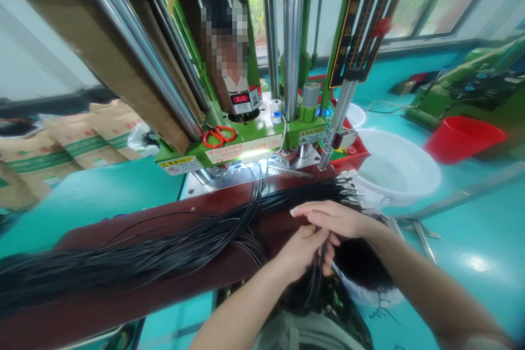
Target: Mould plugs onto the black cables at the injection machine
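Near the front edge of the dark red table (pixel 135 229), my left hand (pixel 305 249) is closed around a few black cables (pixel 315 279) that hang down toward my lap. My right hand (pixel 334 219) lies over the top of the left one, its fingers bent around the same cables. A long bundle of black cables (pixel 172 246) runs along the table from the left. Another bundle, with pale connector ends (pixel 350 186), lies just behind my hands. Some cables rise from the bundle into the lit gap of the green machine (pixel 246 136).
Orange-handled scissors (pixel 220 135) rest on the machine's green plate, between steel columns (pixel 293 38). To the right stand a white tub (pixel 397 167), a red bucket (pixel 463 139) and a red crate (pixel 353 156). Paper sacks (pixel 90 131) stand at the left. A bag with black contents (pixel 365 273) is beside my right forearm.
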Demonstrator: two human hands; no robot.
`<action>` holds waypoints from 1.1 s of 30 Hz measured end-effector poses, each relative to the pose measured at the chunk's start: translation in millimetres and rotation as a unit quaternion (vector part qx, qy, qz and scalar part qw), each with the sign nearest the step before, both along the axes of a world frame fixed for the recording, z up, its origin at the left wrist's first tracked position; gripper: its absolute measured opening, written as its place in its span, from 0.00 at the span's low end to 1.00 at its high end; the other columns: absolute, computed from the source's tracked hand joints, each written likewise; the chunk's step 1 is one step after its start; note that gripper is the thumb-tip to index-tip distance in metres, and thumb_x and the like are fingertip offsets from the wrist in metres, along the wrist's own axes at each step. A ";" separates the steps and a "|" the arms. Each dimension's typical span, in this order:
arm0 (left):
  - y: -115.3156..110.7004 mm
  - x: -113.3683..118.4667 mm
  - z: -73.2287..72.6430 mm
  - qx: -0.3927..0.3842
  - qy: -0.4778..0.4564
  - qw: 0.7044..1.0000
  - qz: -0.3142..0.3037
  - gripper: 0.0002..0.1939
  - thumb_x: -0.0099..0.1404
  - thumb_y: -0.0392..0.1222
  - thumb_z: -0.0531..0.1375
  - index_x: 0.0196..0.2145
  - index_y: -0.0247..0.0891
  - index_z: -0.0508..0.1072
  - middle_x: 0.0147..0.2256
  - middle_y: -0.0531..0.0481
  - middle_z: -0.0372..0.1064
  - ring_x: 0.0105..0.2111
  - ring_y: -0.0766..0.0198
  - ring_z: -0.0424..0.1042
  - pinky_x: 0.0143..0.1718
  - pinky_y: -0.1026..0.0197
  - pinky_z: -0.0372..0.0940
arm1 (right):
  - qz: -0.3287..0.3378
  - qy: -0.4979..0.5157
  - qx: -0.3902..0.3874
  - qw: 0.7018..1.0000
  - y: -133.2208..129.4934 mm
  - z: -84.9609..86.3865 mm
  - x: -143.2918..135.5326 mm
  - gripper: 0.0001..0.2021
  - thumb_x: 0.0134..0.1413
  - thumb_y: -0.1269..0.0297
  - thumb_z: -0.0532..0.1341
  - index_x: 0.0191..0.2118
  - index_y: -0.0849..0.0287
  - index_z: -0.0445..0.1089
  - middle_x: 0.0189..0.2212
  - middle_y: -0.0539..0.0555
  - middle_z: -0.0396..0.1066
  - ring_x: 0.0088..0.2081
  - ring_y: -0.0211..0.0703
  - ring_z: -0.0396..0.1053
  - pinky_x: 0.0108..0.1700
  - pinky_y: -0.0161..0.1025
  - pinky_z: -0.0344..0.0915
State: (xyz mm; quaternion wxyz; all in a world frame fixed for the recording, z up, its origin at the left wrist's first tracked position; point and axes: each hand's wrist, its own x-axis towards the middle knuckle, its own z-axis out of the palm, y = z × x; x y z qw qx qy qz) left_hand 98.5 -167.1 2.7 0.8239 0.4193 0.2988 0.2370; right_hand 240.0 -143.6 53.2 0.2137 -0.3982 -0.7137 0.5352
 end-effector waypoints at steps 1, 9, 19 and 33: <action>0.6 1.2 -2.1 -0.005 -0.005 1.000 0.018 0.23 0.57 0.57 0.56 0.30 0.30 0.67 0.17 0.53 0.62 0.12 0.70 0.62 0.13 0.69 0.52 | -0.017 0.009 0.018 1.000 -1.0 -2.9 -2.0 0.19 0.57 0.55 0.52 0.52 0.53 0.65 0.54 0.56 0.61 0.30 0.36 0.71 0.18 0.26 0.62; -0.5 2.2 -16.2 0.008 0.007 0.989 0.149 0.20 0.54 0.55 0.60 0.29 0.35 0.62 0.15 0.61 0.54 0.10 0.77 0.49 0.10 0.70 0.44 | -0.020 0.101 0.090 0.991 14.0 -17.1 -10.6 0.18 0.59 0.59 0.50 0.52 0.56 0.65 0.50 0.55 0.65 0.51 0.43 0.62 0.53 0.44 0.59; 4.0 -14.5 -23.3 -0.025 -0.028 0.966 0.255 0.21 0.53 0.58 0.59 0.29 0.37 0.59 0.15 0.63 0.48 0.12 0.78 0.47 0.12 0.71 0.43 | -0.093 -0.424 0.274 0.858 109.4 -40.2 -8.1 0.16 0.48 0.81 0.50 0.42 0.67 0.67 0.43 0.66 0.67 0.47 0.53 0.64 0.48 0.45 0.59; 7.9 -17.8 -15.8 0.012 0.036 0.963 0.268 0.20 0.51 0.54 0.61 0.29 0.39 0.57 0.13 0.65 0.47 0.10 0.78 0.43 0.10 0.73 0.40 | -0.181 -0.127 -0.077 0.972 23.6 -25.0 0.6 0.10 0.47 0.68 0.51 0.38 0.59 0.61 0.14 0.42 0.53 0.11 0.30 0.48 0.12 0.29 0.44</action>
